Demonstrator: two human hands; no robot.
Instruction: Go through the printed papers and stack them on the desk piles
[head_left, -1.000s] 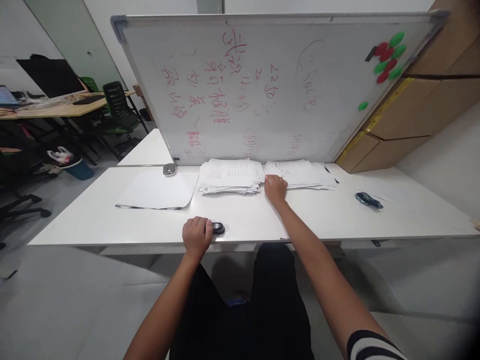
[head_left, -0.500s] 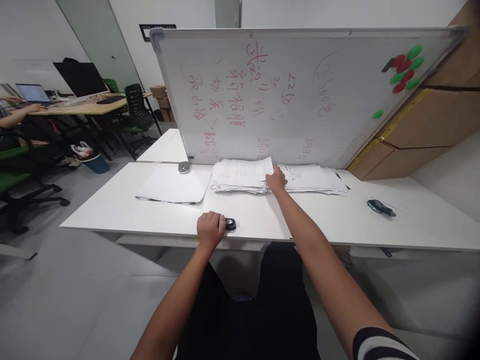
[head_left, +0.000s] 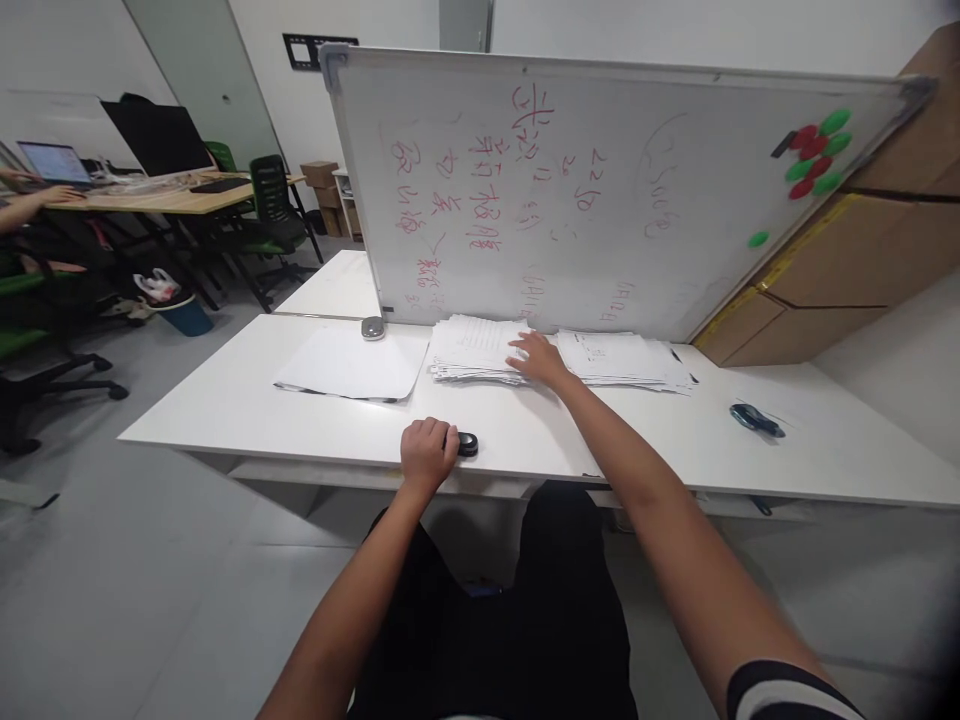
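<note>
The right hand (head_left: 538,358) on a paper stack (head_left: 476,350), the left hand (head_left: 427,452) on a black device (head_left: 467,443).
The paper stack lies at twelve o'clock on the table (head_left: 225,420), just beside a second stack (head_left: 626,358) at one o'clock; the right hand rests open on it, fingers spread. The left hand is curled tight around the black device at six o'clock, by the near edge. A sideways drag could fan loose sheets into the neighbouring pile; a nudge could tip the device off.

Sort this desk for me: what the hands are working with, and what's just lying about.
In use: right hand flat on the left paper stack; left hand closed on the small black device.
Lying about: right paper stack, loose sheets, silver puck, dark tool, whiteboard.
</note>
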